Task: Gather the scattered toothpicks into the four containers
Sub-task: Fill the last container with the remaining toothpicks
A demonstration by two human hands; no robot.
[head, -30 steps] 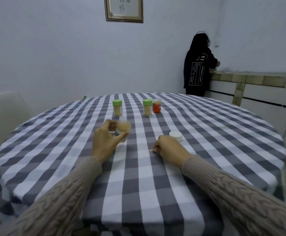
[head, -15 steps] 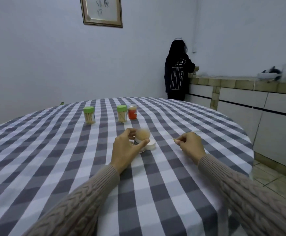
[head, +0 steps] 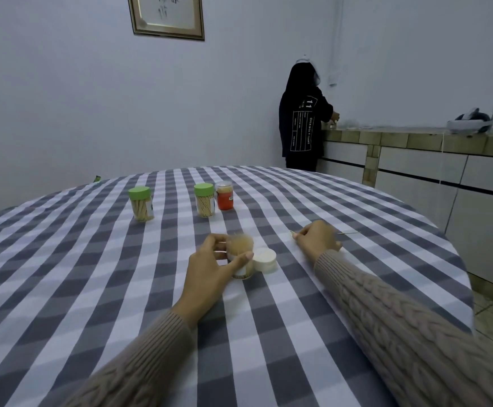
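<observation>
Pale wood: my right hand pinches a toothpick, another toothpick on the cloth just beyond. Left hand grips the open container, white lid beside. I'd tilt the mouth rightward and feed point-first.

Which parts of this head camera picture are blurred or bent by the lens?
Head view: the open container in the left hand is smeared by motion blur; the right hand is slightly soft; the table edge bows with wide-angle distortion; lighting is dim and even, without glare.
</observation>
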